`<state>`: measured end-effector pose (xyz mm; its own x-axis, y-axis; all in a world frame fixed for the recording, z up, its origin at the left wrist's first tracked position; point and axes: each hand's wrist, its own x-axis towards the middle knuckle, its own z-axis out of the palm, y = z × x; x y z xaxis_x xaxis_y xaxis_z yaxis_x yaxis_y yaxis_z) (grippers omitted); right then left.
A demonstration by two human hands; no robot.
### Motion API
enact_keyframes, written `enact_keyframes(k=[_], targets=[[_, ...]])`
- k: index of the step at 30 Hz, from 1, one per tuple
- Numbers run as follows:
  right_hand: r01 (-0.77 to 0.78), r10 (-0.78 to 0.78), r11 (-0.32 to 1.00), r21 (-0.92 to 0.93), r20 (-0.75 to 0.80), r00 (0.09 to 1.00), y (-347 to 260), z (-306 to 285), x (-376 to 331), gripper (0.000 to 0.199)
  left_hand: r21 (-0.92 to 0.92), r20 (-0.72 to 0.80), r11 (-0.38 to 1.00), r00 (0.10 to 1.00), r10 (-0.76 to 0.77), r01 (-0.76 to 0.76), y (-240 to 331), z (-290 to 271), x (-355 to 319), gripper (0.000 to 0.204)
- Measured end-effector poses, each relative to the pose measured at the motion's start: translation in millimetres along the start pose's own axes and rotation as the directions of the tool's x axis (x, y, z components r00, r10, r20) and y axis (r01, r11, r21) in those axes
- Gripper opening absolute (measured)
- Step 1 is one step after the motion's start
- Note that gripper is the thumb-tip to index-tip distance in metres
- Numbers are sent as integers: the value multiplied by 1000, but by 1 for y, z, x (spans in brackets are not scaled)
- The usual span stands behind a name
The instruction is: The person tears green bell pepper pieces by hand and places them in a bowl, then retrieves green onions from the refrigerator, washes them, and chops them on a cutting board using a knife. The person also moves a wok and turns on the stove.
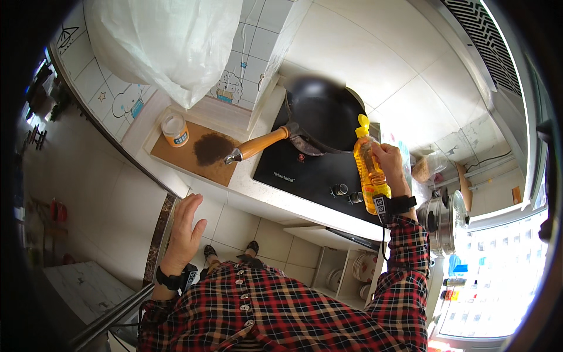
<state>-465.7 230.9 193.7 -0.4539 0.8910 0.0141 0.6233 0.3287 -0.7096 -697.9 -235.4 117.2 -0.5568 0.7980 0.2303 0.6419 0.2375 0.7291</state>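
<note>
My right hand [388, 159] is closed around a clear plastic bottle of golden cooking oil [366, 167] with a yellow cap. The bottle is nearly upright over the right side of the black cooktop [293, 167], close to the wok's rim. The black wok [325, 111] sits on the cooktop, its wooden handle [265, 142] pointing left. My left hand [185, 234] is held in front of the counter's left end, fingers stretched out and holding nothing. Its nearest thing is a brown board [167, 154] with a dark scorched-looking patch.
A jar with an orange label [175, 130] stands on the brown board. A large white plastic bag [170, 47] hangs above it. Right of the cooktop is a steel pot [447, 220]. Below the counter, an open cabinet [324, 267] holds dishes. Two knobs [347, 193] sit at the cooktop's front right.
</note>
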Motion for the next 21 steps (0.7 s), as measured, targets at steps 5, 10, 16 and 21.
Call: enact_keyframes(k=[5,10,16,21], targets=[[26,-25,981,-194,6,1000,16,-2,31,44,3,-14,999,999,-50,50,4,9,-4,46],[68,-65,963,-261,20,998,13,-6,42,44,27,-32,999,998,-46,47,1,17,-6,46],[34,-22,943,-330,40,999,9,-8,51,43,-21,-18,998,998,-62,62,4,22,-3,44],[35,-19,929,-367,47,999,6,-12,52,43,-39,-34,997,998,-60,59,4,22,0,44]])
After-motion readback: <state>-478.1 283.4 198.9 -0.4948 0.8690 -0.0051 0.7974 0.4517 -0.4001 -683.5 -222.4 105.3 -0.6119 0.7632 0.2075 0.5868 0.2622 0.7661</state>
